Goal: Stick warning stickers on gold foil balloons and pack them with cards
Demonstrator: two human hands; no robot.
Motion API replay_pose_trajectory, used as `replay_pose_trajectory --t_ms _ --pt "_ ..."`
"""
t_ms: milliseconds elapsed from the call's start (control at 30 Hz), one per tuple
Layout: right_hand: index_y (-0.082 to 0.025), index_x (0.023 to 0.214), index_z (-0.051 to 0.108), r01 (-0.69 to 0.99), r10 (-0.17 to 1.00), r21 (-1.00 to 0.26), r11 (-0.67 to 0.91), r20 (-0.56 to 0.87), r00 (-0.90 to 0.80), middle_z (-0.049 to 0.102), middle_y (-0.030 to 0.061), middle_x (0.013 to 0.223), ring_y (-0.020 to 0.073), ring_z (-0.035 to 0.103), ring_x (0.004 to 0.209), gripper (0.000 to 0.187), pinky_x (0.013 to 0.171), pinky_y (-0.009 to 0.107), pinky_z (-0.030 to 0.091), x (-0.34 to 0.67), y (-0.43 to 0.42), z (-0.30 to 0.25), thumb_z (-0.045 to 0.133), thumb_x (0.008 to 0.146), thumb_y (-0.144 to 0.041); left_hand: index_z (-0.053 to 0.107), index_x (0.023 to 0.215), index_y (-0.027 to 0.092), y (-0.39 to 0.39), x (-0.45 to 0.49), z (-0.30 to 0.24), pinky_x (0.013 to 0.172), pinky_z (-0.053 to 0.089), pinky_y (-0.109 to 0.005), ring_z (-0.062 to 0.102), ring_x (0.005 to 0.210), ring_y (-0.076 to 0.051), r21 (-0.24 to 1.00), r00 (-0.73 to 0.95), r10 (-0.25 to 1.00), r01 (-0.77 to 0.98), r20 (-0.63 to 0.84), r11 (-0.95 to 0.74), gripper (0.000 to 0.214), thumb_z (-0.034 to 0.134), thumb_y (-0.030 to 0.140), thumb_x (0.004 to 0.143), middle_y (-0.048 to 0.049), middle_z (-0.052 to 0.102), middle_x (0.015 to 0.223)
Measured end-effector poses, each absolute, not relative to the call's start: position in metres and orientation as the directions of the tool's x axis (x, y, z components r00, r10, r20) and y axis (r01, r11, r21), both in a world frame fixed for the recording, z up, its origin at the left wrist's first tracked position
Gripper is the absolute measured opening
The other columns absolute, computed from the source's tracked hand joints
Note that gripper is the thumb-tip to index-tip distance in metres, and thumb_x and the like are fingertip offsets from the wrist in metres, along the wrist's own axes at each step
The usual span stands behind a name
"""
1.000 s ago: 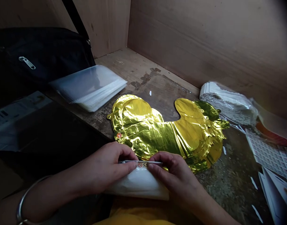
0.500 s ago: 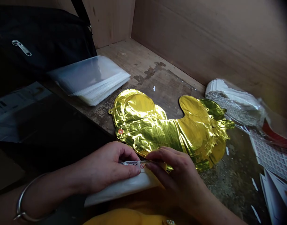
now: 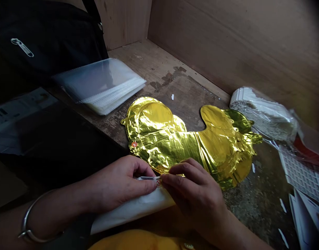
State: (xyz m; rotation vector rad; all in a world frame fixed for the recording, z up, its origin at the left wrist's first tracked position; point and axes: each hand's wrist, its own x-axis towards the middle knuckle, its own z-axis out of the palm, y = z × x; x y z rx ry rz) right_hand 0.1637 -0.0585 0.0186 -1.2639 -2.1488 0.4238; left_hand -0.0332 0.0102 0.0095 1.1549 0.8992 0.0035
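My left hand (image 3: 128, 182) is closed on a whitish plastic bag (image 3: 135, 208), its thumb lying along the top edge. Small printed symbols show on the bag near that thumb. At the same edge my right hand (image 3: 192, 184) pinches the bag between thumb and fingertips, close to the left thumb. Just beyond both hands, shiny gold foil balloons (image 3: 175, 146) lie flat and overlapping. A small round orange-red sticker (image 3: 134, 144) sits on their left end. Whatever the bag contains is not clear to see.
A stack of clear plastic sleeves (image 3: 104, 83) lies beside a black bag (image 3: 47, 41) at the left. Toward the right are a wrapped white bundle (image 3: 263, 113), a printed sheet (image 3: 302, 170) and folded papers (image 3: 307, 218). Wooden panels (image 3: 227, 45) stand behind the worn tabletop (image 3: 172, 81).
My right hand has shifted its pinch along the bag's edge, with its fingers more bent and raised. My left hand keeps its hold. The view has moved slightly.
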Motion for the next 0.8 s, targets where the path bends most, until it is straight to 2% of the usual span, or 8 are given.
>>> replay_pose_trajectory --t_ms 133,233,367,467,633,800 --pt "-0.011 0.093 0.068 0.653 0.841 -0.531 0.540 0.375 -0.390 0.063 0.0082 0.082 0.0167 0.051 0.075 0.016 0.065 0.032 0.046 0.164 -0.060 0.021 0.062 0.081 -0.001 0.070 0.084 0.017 0.009 -0.032 0.008 0.064 0.043 -0.022 0.055 0.073 -0.015 0.778 0.664 0.430 0.407 -0.612 0.479 0.025 0.072 0.040 0.074 0.0013 0.065 0.078" --pt "-0.010 0.099 0.067 0.689 0.848 -0.504 0.521 0.398 -0.350 0.064 0.0104 0.087 0.0187 0.052 0.081 0.021 0.071 0.034 0.048 0.165 -0.060 0.021 0.065 0.079 -0.003 0.070 0.084 0.017 0.010 -0.033 0.009 0.063 0.043 -0.022 0.054 0.072 -0.015 0.772 0.660 0.424 0.420 -0.620 0.477 0.025 0.071 0.039 0.074 0.0017 0.064 0.077" --pt "-0.011 0.101 0.068 0.739 0.878 -0.484 0.469 0.349 -0.328 0.063 0.0108 0.089 0.0193 0.051 0.083 0.020 0.072 0.034 0.048 0.165 -0.060 0.019 0.066 0.081 -0.007 0.069 0.085 0.017 0.010 -0.035 0.007 0.063 0.042 -0.023 0.053 0.072 -0.015 0.772 0.653 0.428 0.436 -0.625 0.462 0.028 0.071 0.043 0.075 0.0016 0.063 0.077" --pt "-0.012 0.096 0.068 0.741 0.864 -0.453 0.495 0.345 -0.367 0.063 0.0095 0.088 0.0196 0.050 0.084 0.016 0.073 0.034 0.047 0.167 -0.062 0.019 0.064 0.082 -0.006 0.069 0.084 0.017 0.010 -0.035 0.004 0.063 0.042 -0.022 0.052 0.070 -0.014 0.771 0.666 0.418 0.413 -0.618 0.484 0.027 0.071 0.042 0.075 0.0021 0.062 0.076" --pt "-0.010 0.102 0.063 0.737 0.805 -0.337 0.586 0.341 -0.485 0.063 0.0100 0.094 0.0220 0.049 0.090 0.017 0.080 0.038 0.044 0.171 -0.065 0.017 0.059 0.086 -0.007 0.068 0.085 0.016 0.009 -0.035 -0.002 0.062 0.041 -0.022 0.051 0.069 -0.013 0.789 0.690 0.421 0.378 -0.589 0.485 0.031 0.067 0.046 0.079 0.0021 0.061 0.075" --pt "-0.009 0.100 0.058 0.752 0.821 -0.330 0.570 0.259 -0.509 0.060 0.0101 0.090 0.0218 0.048 0.087 0.013 0.079 0.039 0.041 0.169 -0.064 0.014 0.053 0.088 -0.006 0.069 0.091 0.018 0.007 -0.038 -0.005 0.066 0.044 -0.022 0.058 0.078 -0.015 0.793 0.704 0.408 0.378 -0.581 0.477 0.032 0.067 0.048 0.079 0.0010 0.068 0.085"
